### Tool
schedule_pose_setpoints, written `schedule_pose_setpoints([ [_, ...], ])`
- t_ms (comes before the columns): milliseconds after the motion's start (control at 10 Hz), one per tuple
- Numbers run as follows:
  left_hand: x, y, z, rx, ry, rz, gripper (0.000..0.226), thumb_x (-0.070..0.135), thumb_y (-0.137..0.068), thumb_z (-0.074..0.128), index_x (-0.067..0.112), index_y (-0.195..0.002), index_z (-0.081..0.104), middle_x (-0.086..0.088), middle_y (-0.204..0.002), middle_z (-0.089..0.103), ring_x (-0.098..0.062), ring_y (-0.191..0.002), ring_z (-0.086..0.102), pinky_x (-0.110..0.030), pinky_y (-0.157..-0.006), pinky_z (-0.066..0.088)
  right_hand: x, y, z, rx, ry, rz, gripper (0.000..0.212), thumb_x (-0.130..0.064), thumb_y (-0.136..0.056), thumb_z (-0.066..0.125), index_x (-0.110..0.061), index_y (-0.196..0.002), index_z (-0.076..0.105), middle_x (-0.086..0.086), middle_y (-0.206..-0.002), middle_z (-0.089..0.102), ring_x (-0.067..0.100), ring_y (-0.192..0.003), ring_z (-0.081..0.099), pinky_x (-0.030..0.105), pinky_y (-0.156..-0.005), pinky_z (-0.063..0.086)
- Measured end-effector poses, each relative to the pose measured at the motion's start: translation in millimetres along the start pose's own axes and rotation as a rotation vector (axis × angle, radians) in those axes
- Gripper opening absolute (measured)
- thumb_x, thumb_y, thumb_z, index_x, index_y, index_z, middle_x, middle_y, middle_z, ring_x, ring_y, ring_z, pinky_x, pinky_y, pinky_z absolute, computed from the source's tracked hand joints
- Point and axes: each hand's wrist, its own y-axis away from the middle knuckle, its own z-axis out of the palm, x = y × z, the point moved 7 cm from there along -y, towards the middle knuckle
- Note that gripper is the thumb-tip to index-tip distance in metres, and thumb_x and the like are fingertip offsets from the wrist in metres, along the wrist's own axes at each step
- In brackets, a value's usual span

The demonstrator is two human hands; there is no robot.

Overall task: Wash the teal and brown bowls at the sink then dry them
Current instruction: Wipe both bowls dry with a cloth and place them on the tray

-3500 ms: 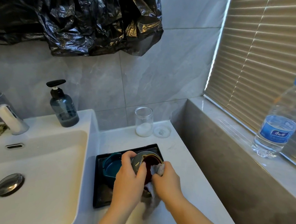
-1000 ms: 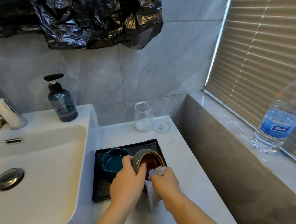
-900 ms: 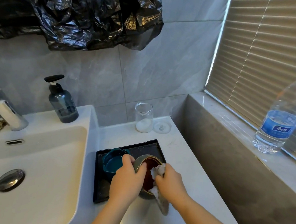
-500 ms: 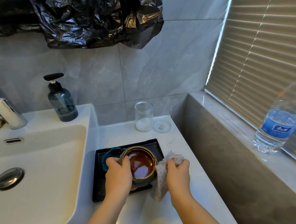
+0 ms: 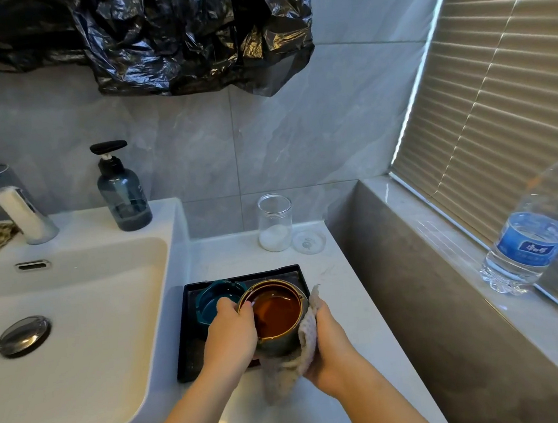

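The left hand (image 5: 230, 337) grips the brown bowl (image 5: 276, 313) by its rim over the tray (image 5: 190, 351). The right hand (image 5: 331, 343) clasps a cloth (image 5: 287, 372) against its side. Best rotate it steadily, so side and base dry.

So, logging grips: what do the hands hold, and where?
Left hand grips the brown bowl at its rim; right hand holds a cloth against its side.

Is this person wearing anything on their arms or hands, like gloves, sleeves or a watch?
No. The left forearm and right forearm are bare down to the picture's bottom edge, with no sleeve in view. The left hand and right hand wear no gloves, and no watch, bracelet or ring shows on the parts that can be seen.
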Motion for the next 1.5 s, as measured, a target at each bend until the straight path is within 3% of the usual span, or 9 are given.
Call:
schedule_pose_setpoints([
  [100, -2, 5, 1, -0.050, -0.043, -0.033, 0.022, 0.036, -0.099, 0.033, 0.018, -0.090, 0.043, -0.009, -0.096, 0.056, -0.027, -0.081, 0.062, -0.035, -0.060, 0.057, -15, -5, -8, 0.157, 0.208, -0.073, 0.040, -0.048, -0.090, 0.046, -0.013, -0.091, 0.064, 0.009, -0.089, 0.066, 0.026, -0.089, 0.063, 0.044, -0.087, 0.051],
  [200, -7, 8, 13, -0.168, -0.020, -0.027, 0.021, 0.034, -0.100, 0.032, 0.017, -0.095, 0.044, -0.009, -0.096, 0.057, -0.021, -0.067, 0.056, -0.020, -0.040, 0.043, -24, 1, 1, 0.059, -0.034, -0.080, 0.042, -0.044, -0.092, 0.046, -0.010, -0.110, 0.063, 0.014, -0.102, 0.068, 0.028, -0.096, 0.064, 0.040, -0.083, 0.052],
  [400, 10, 11, 14, -0.062, -0.033, 0.137, 0.023, 0.030, -0.099, 0.037, 0.016, -0.085, 0.048, -0.008, -0.091, 0.055, -0.019, -0.080, 0.052, -0.028, -0.059, 0.043, -7, 16, 22, -0.183, -0.228, 0.144, 0.076, -0.071, -0.082, 0.035, -0.013, -0.124, 0.058, 0.021, -0.124, 0.060, 0.039, -0.117, 0.053, 0.051, -0.096, 0.046],
  [600, 14, 2, 7, 0.050, -0.254, 0.230, 0.024, 0.032, -0.099, 0.035, 0.015, -0.093, 0.049, -0.008, -0.093, 0.053, -0.017, -0.076, 0.051, -0.030, -0.062, 0.037, -3, 19, 22, -0.211, -0.099, 0.260, 0.063, -0.057, -0.089, 0.037, -0.007, -0.101, 0.073, 0.018, -0.099, 0.073, 0.030, -0.094, 0.068, 0.034, -0.075, 0.057],
  [700, 13, -9, -1, 0.082, -0.280, 0.216, 0.025, 0.031, -0.099, 0.035, 0.011, -0.098, 0.049, -0.010, -0.095, 0.053, -0.025, -0.078, 0.054, -0.034, -0.067, 0.041, 1, 19, 17, -0.168, -0.016, 0.272, 0.050, -0.046, -0.092, 0.045, -0.006, -0.112, 0.068, 0.017, -0.110, 0.069, 0.030, -0.107, 0.064, 0.039, -0.092, 0.051],
  [900, -4, -34, -10, 0.051, -0.263, 0.053, 0.023, 0.029, -0.098, 0.036, 0.011, -0.106, 0.046, -0.016, -0.108, 0.053, -0.027, -0.069, 0.063, -0.036, -0.054, 0.055, -28, 9, -17, 0.099, -0.052, 0.055, 0.024, -0.018, -0.089, 0.055, 0.001, -0.103, 0.064, 0.021, -0.097, 0.069, 0.033, -0.086, 0.066, 0.042, -0.073, 0.054],
  [1100, -16, -43, 16, -0.081, -0.208, -0.110, 0.033, 0.015, -0.095, 0.039, 0.019, -0.127, 0.033, -0.018, -0.122, 0.045, -0.036, -0.088, 0.064, -0.021, -0.032, 0.042, -22, 1, -44, 0.326, 0.124, 0.024, 0.020, -0.014, -0.086, 0.057, 0.000, -0.096, 0.064, 0.020, -0.093, 0.070, 0.034, -0.087, 0.066, 0.041, -0.080, 0.054],
  [1300, 0, -42, 43, -0.105, -0.465, -0.028, 0.035, 0.014, -0.094, 0.040, 0.012, -0.128, 0.031, -0.019, -0.122, 0.037, -0.038, -0.088, 0.064, -0.042, -0.067, 0.060, -18, -8, -49, 0.362, 0.320, -0.085, 0.008, -0.015, -0.089, 0.052, -0.012, -0.093, 0.058, 0.016, -0.095, 0.065, 0.031, -0.089, 0.064, 0.041, -0.082, 0.053],
  [1500, -2, -44, 47, -0.068, -0.424, -0.034, 0.032, 0.019, -0.094, 0.043, 0.014, -0.125, 0.034, -0.015, -0.118, 0.040, -0.034, -0.080, 0.066, -0.036, -0.056, 0.060, -34, -7, -24, 0.162, 1.019, -0.337, 0.029, -0.033, -0.079, 0.066, -0.038, -0.103, 0.050, -0.002, -0.105, 0.052, 0.009, -0.089, 0.056, 0.023, -0.077, 0.048],
])
